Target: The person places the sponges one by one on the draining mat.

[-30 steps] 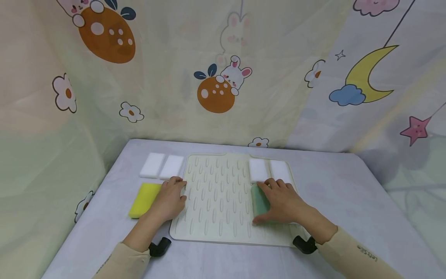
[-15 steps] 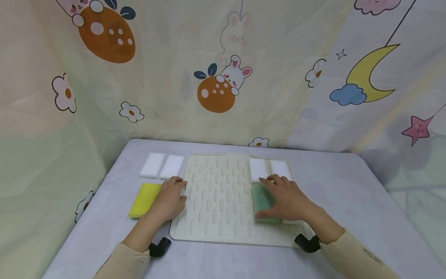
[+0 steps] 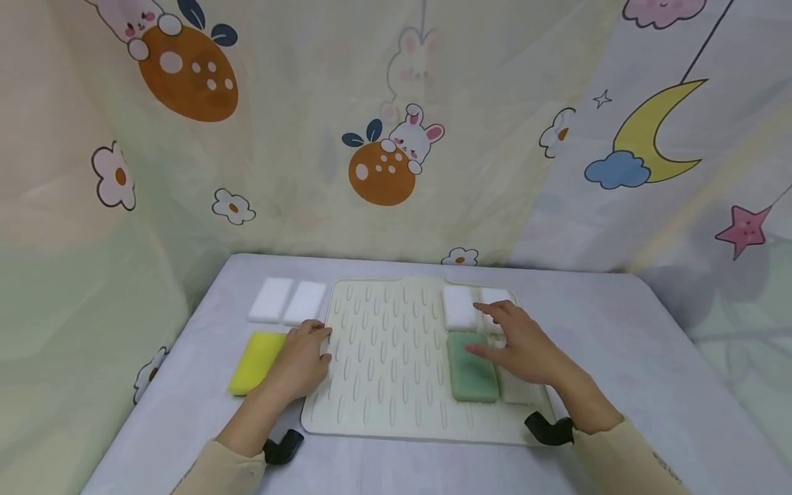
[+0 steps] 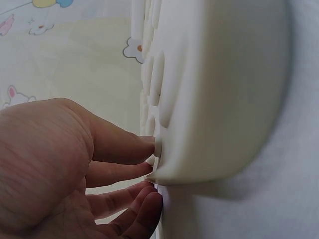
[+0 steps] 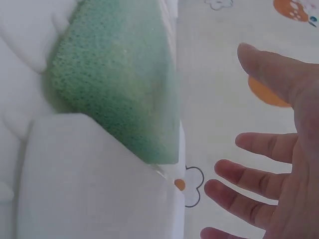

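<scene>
Right fingers point(image 5: 244, 204) spread apart (left fingers point(image 4: 147, 214) loosely bent).

Soft, even light fills the head view, leaving faint grey shadows low on the right of the pale, cartoon-printed fabric backdrop point(image 3: 297, 137); the spotted orange-brown fruit print point(image 3: 188, 82) looks stretched near the corner. The left wrist view is dimmer, the cream ridged mat point(image 4: 239, 99) blurred and softly shadowed beneath. Haze (rather milky) pales the porous green rectangular sponge point(image 5: 109, 69) in the right wrist view.

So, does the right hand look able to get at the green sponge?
Likely yes: the right hand hangs open and close by, and nothing lies on the green sponge.
</scene>
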